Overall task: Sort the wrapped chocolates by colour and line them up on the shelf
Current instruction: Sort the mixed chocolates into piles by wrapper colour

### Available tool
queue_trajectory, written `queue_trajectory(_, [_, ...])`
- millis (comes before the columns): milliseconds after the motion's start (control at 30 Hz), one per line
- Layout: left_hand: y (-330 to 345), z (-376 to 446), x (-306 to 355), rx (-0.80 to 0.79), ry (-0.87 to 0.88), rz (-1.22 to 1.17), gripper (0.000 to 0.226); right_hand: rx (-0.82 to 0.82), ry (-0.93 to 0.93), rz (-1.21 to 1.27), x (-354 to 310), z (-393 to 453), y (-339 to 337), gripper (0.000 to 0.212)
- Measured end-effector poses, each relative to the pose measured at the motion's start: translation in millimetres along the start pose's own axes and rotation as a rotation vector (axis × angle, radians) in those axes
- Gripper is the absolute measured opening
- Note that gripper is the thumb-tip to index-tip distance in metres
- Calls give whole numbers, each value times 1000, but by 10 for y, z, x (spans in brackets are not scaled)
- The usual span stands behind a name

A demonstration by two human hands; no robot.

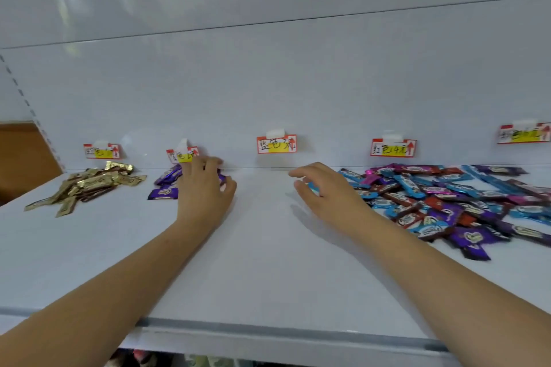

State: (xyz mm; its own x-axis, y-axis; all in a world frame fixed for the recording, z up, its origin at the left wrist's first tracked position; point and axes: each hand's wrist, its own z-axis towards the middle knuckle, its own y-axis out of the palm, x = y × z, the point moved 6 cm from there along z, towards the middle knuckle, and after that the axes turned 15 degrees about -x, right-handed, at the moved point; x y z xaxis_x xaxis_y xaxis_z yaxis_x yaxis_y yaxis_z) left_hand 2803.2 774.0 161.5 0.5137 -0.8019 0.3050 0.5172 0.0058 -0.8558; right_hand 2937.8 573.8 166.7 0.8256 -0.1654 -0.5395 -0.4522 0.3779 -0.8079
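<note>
On the white shelf (262,253) a mixed pile of blue, purple, red and pink wrapped chocolates (453,202) lies at the right. A gold pile (89,185) sits at the far left. A small purple group (165,185) lies beside it. My left hand (205,188) rests over the purple group, fingers curled on a purple chocolate. My right hand (322,191) hovers at the left edge of the mixed pile, a blue chocolate (312,187) pinched under its fingers.
Several price tags hang on the back wall: one above the gold pile (102,151), one above the purple group (181,155), a middle tag (276,144), one above the mixed pile (393,147) and one at far right (524,133). The shelf's front edge (268,328) runs below my forearms.
</note>
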Motion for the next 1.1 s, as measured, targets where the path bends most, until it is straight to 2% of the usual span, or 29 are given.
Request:
queue_trajectory(133, [182, -499, 880, -291, 405, -128, 29, 143, 13, 43, 70, -273, -421, 27])
queue_trajectory(300, [318, -853, 1795, -448, 592, -282, 27, 247, 184, -71, 467, -1044, -1075, 24])
queue_trajectory(467, [446, -1049, 2702, -480, 747, -354, 29, 324, 397, -131, 1037, -1864, -1516, 17])
queue_trajectory(533, [543, -1067, 3016, -519, 753, -295, 47, 310, 439, -131, 1202, -2072, -1511, 21])
queue_trajectory(600, [680, -1024, 3246, -572, 731, -132, 69, 326, 451, -128, 1302, -2172, -1485, 20])
queue_trajectory(633, [738, -978, 3313, -591, 717, -64, 73, 338, 452, -99, 1332, -2181, -1482, 19])
queue_trajectory(667, [776, -923, 3344, -606, 699, -48, 72, 336, 465, -58, 1364, -2173, -1471, 20])
queue_trajectory(767, [803, -794, 3321, -650, 686, -135, 48, 267, 564, 43, 1495, -2136, -1405, 22])
queue_trajectory(900, [717, -749, 3261, -491, 735, -78, 15, 184, 595, 29, 1568, -2126, -1307, 32])
queue_trajectory(967, [715, -719, 3237, -481, 715, -114, 13, 189, 576, 24, 1559, -2131, -1308, 34])
queue_trajectory(1033, [737, -653, 3176, -511, 651, -252, 13, 212, 576, 25, 1561, -2156, -1326, 31])
queue_trajectory(1100, [749, -585, 3115, -531, 566, -352, 25, 232, 578, -26, 1554, -2172, -1343, 31])
